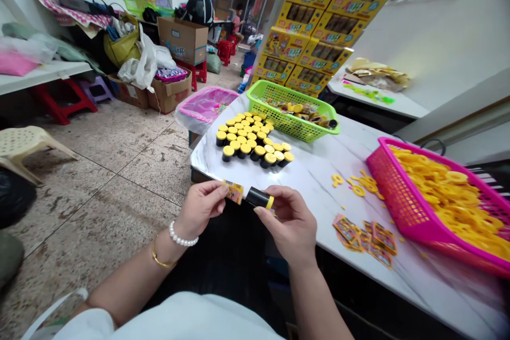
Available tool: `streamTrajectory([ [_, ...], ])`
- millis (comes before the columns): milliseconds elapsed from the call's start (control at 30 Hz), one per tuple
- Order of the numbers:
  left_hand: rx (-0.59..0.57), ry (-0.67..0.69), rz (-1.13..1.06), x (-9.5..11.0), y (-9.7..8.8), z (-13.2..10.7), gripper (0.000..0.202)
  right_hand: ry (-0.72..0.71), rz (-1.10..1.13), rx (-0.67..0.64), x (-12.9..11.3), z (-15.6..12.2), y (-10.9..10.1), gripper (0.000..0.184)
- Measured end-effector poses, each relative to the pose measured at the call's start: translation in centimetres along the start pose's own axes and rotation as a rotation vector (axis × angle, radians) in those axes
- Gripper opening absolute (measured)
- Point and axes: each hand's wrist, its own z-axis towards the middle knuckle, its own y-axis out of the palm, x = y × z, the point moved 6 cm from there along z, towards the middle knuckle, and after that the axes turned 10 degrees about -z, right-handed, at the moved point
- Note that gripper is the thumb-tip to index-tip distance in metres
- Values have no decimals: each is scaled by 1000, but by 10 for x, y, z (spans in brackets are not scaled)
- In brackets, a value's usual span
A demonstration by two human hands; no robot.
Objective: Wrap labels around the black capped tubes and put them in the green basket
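Between finger and thumb, my left hand (205,204) pinches a small printed yellow label (234,192). My right hand (290,220) grips a little black tube (257,197) with a yellow end, tilted and held over my lap at the table's edge. The label's end lies close to the tube's open-looking black end; whether they touch I cannot tell. Beyond my hands, a cluster of black tubes with yellow caps (249,135) stands upright on the marbled white table (314,170). Printed cards (366,239) lie in loose piles to the right of my right hand.
A green basket (295,130) of small packed pieces stands behind the tubes. At right is a pink basket (402,212) of yellow rings, with loose yellow rings (358,186) beside it. Yellow boxes (303,48) are stacked behind. A lined pink basket (195,106) adjoins the table's left corner.
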Motion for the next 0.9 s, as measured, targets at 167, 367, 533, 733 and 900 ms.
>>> streamTrajectory([
  [167, -16, -97, -102, -6, 7, 6, 44, -1, 82, 49, -7, 2, -8, 25],
  [367, -53, -163, -158, -16, 17, 14, 37, 126, 202, -63, -1, 5, -1, 24],
  [533, -98, -226, -214, -23, 19, 18, 32, 186, 143, -123, 6, 4, 1, 22],
  [733, -78, -105, -56, -19, 20, 12, 42, 69, -137, -18, 3, -1, -5, 24],
  [900, -16, 159, 94, -2, 15, 0, 47, -44, -89, 50, -3, -7, -9, 28],
])
